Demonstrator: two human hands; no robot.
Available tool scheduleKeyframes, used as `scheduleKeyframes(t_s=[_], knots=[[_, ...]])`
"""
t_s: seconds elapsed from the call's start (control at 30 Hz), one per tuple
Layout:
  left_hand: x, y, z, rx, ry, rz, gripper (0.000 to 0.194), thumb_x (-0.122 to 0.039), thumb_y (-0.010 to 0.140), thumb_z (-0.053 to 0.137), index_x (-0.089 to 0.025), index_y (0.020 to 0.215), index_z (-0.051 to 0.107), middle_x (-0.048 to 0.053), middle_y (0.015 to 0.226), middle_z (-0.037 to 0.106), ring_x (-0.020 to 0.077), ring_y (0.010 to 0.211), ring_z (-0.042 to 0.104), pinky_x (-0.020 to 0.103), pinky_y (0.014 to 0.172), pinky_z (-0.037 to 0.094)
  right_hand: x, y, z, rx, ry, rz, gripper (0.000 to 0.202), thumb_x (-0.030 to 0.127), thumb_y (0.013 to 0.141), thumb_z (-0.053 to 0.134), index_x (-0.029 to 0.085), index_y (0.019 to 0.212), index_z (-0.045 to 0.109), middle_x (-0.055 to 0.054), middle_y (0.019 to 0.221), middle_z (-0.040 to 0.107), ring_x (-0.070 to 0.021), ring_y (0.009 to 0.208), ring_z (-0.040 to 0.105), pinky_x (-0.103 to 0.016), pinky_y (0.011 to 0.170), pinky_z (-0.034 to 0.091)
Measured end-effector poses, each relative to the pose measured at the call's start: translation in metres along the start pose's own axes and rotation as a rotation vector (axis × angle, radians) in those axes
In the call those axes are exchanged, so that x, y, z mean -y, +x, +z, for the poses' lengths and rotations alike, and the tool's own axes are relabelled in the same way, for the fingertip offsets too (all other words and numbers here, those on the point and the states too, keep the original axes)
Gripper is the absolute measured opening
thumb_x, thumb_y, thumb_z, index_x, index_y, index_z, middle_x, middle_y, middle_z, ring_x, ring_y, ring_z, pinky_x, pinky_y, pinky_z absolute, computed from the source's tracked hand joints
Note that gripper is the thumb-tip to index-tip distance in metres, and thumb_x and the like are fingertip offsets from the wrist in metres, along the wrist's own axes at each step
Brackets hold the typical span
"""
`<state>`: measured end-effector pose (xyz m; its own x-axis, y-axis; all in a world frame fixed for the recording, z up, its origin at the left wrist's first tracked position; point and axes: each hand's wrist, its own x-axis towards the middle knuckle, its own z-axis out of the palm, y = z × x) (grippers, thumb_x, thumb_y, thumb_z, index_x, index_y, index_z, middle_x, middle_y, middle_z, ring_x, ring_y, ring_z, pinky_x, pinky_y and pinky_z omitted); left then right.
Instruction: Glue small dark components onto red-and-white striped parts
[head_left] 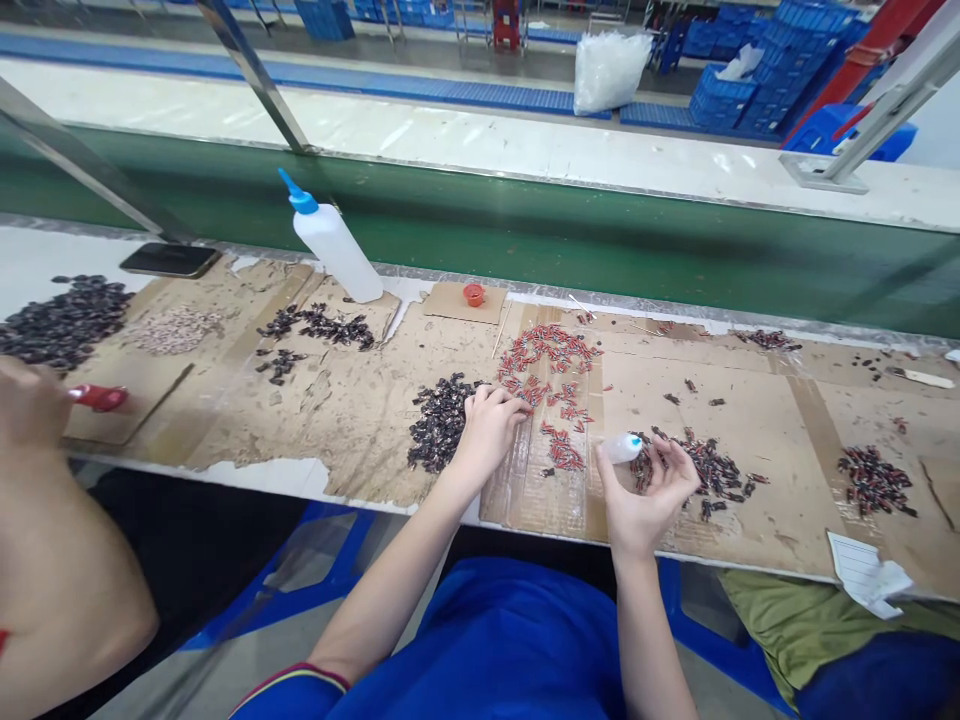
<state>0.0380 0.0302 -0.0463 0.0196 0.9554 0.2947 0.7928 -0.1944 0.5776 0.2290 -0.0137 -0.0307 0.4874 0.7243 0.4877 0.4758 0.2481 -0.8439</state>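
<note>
My left hand is between a pile of black parts and scattered red parts. Its fingers are bent together, with the tips at the edge of the red parts; whatever they pinch is too small to make out. A small white bottle with a blue tip lies in my right hand, held by the thumb side, its tip pointing right. The fingers of that hand curl over a pile of black-and-red parts, partly hiding it.
On the left, another person's hand is beside a red bottle. A large white bottle stands at the back, near a small red cup and a phone. Farther right are another parts pile and crumpled paper.
</note>
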Motion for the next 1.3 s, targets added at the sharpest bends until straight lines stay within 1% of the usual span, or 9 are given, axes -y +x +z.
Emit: scheduleKeyframes(t_s=[0.13,0.23,0.37,0.5,0.73,0.87,0.97,1.13,1.3], knots=[[-0.005,0.005,-0.009,0.036,-0.022,-0.022,0.016,-0.013,0.084,0.062,-0.023,0.075,0.071,0.005,0.086,0.070,0.0261,0.094,0.052,0.042,0.082,0.039,0.014,-0.012,-0.009,-0.102,0.015,-0.217,0.054,0.024,0.068,0.079,0.022,0.110,0.045,-0.007,0.103,0.054,-0.0222,0.098,0.060,-0.042,0.081,0.055],[-0.015,0.001,-0.020,0.039,-0.114,-0.049,0.016,-0.010,0.082,0.063,-0.023,0.074,0.070,0.003,0.083,0.072,0.0244,0.092,0.057,0.043,0.086,0.042,0.024,-0.026,-0.008,-0.007,0.067,-0.242,0.037,0.017,0.073,0.075,0.023,0.102,0.054,-0.004,0.091,0.059,-0.0187,0.084,0.062,-0.037,0.074,0.055],[-0.035,-0.019,-0.029,0.070,-0.486,-0.079,0.008,-0.015,0.081,0.066,-0.021,0.079,0.072,0.002,0.083,0.074,0.0195,0.085,0.065,0.035,0.082,0.050,0.034,-0.041,0.004,0.320,0.189,0.089,0.024,0.026,0.079,0.070,0.020,0.102,0.064,-0.007,0.093,0.067,-0.0187,0.081,0.066,-0.034,0.069,0.057],[-0.049,-0.041,-0.026,0.112,-0.712,-0.141,0.009,-0.026,0.082,0.068,-0.018,0.081,0.072,0.004,0.080,0.075,0.0179,0.075,0.069,0.030,0.073,0.055,0.038,-0.042,0.013,0.360,0.347,0.340,0.018,0.034,0.078,0.070,0.019,0.086,0.071,-0.007,0.089,0.070,-0.0203,0.085,0.067,-0.036,0.075,0.057],[-0.035,-0.059,-0.014,0.051,-0.345,-0.023,0.021,-0.024,0.077,0.073,-0.022,0.098,0.070,0.008,0.102,0.072,0.0254,0.102,0.061,0.044,0.092,0.049,0.024,-0.038,0.000,0.349,0.364,0.560,0.026,0.042,0.076,0.070,0.017,0.083,0.069,-0.007,0.081,0.072,-0.0199,0.073,0.069,-0.033,0.065,0.059],[-0.028,-0.066,-0.002,0.041,-0.199,0.056,0.014,-0.023,0.082,0.068,-0.025,0.095,0.071,0.007,0.105,0.069,0.0249,0.103,0.057,0.045,0.092,0.047,0.016,-0.036,-0.013,0.482,0.192,0.446,0.029,0.041,0.084,0.061,0.018,0.097,0.072,-0.010,0.097,0.071,-0.0194,0.081,0.068,-0.033,0.071,0.058],[-0.029,-0.065,0.003,0.017,-0.201,0.093,0.011,-0.021,0.086,0.063,-0.025,0.091,0.072,0.006,0.101,0.069,0.0233,0.100,0.056,0.043,0.089,0.048,0.013,-0.036,-0.016,0.556,0.113,0.353,0.028,0.039,0.087,0.057,0.020,0.100,0.073,-0.011,0.100,0.071,-0.0209,0.089,0.067,-0.035,0.077,0.057],[-0.035,-0.061,0.000,0.044,-0.335,0.076,0.013,-0.020,0.089,0.058,-0.023,0.090,0.070,0.004,0.087,0.072,0.0216,0.095,0.059,0.039,0.086,0.051,0.013,-0.037,-0.011,0.533,0.123,0.498,0.031,0.042,0.078,0.066,0.017,0.094,0.073,-0.011,0.088,0.074,-0.0219,0.077,0.071,-0.036,0.072,0.059],[-0.041,-0.061,-0.010,0.118,-0.487,-0.029,0.016,-0.024,0.090,0.057,-0.021,0.096,0.071,0.007,0.091,0.072,0.0208,0.091,0.063,0.037,0.081,0.054,0.017,-0.034,-0.009,0.557,0.190,0.459,0.024,0.041,0.079,0.066,0.019,0.087,0.075,-0.009,0.094,0.075,-0.0233,0.088,0.071,-0.038,0.080,0.059]])
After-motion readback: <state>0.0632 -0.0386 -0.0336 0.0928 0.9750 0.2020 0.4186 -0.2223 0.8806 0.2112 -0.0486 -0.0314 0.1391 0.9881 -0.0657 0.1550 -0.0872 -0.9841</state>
